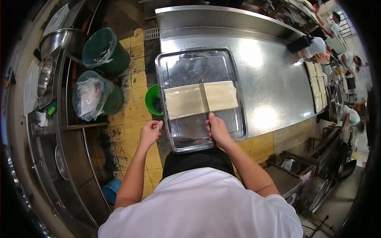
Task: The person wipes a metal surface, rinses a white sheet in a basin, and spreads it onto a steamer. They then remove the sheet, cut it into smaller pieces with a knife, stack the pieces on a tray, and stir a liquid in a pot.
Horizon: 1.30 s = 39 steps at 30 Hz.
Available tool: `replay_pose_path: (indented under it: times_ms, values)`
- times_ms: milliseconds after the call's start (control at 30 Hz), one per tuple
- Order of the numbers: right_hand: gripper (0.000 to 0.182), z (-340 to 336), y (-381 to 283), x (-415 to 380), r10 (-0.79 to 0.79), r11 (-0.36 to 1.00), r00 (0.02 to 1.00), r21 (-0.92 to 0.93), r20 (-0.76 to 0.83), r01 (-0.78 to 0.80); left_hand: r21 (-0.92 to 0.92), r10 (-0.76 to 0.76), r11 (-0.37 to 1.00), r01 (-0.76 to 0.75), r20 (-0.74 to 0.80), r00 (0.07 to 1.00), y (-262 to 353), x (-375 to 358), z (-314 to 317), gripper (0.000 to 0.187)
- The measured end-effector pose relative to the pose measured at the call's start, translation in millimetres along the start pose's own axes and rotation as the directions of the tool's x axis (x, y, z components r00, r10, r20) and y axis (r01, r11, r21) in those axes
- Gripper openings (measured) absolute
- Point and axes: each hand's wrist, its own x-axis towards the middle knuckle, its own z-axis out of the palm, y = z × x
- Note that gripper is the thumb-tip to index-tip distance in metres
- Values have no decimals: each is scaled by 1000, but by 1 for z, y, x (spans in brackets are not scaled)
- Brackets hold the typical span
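Note:
My right hand (216, 129) is wrapped round the handle of a knife (204, 97), its long blade pointing away from me. The blade lies across a pale, flat slab, along the line between its left piece (184, 102) and its right piece (221, 96). Both pieces look smooth and cream-coloured, like sheets of dough. They rest in a large rectangular metal tray (190, 131) at the near end of the counter. My left hand (151, 133) is beside the tray's left edge, fingers curled in, with nothing visible in them.
The steel counter (274, 95) stretches right, with another tray of pale blocks (315, 85) at its far end. Left of the tray, a green bucket (151, 99) stands on the floor. Two lined bins (113, 59) are farther left. People (349, 117) work at far right.

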Motion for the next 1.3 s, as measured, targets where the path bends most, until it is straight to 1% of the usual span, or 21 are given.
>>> replay_pose_path:
  times_ms: [33, 67, 167, 200, 300, 400, 500, 800, 1000, 1100, 1200, 1267, 1300]
  values:
    - [54, 0, 0, 0, -3, 1000, 1000, -18, -10, 3, -6, -4, 1000, 4, -18, 1000, 1, 3, -5, 39]
    - [54, 1, 1, 0, -4, 1000, 1000, -16, -14, 4, -49, -1, 999, -2, -59, 998, 3, 5, -8, 38]
    - [54, 2, 3, 0, -9, 1000, 1000, -6, -13, 8, -26, -5, 1000, 2, -109, 994, 0, 18, -20, 36]
    - [54, 1, 4, 0, -11, 1000, 1000, 1, -7, 11, -39, 13, 999, -17, -106, 994, 11, 15, -23, 35]
    - [55, 0, 6, 3, -14, 1000, 1000, 24, 0, 14, -24, 93, 995, -96, -104, 990, 4, 31, -29, 33]
    - [54, 0, 6, 3, -14, 999, 1000, 37, 12, 14, -84, 113, 989, -124, -116, 987, 13, 40, -29, 32]
    - [54, 0, 7, 2, -16, 999, 1000, 36, 19, 16, -69, 126, 988, -137, -150, 981, 30, 44, -26, 34]
    - [54, -3, 3, 2, 0, 998, 1000, 60, 29, -1, -58, 157, 985, -165, -121, 980, 55, 46, -15, 33]
    - [53, -3, 9, 7, 11, 999, 1000, 40, 19, -12, -57, 141, 987, -149, -120, 983, 66, 47, -11, 32]
    - [53, -3, 11, 7, -3, 999, 1000, 35, 9, 2, -61, 220, 971, -230, -144, 965, 83, 58, -3, 31]
    - [53, -3, 10, 6, -6, 1000, 1000, 13, 5, 6, 19, 396, 918, -396, -74, 915, 113, 73, 23, 29]
    - [55, -3, 11, 8, -11, 1000, 1000, -6, -3, 11, 74, 483, 871, -485, 50, 874, 141, 79, 50, 30]
    - [57, -4, 15, 11, -16, 1000, 1000, -19, -9, 16, 166, 515, 835, -525, 102, 851, 157, 78, 65, 32]
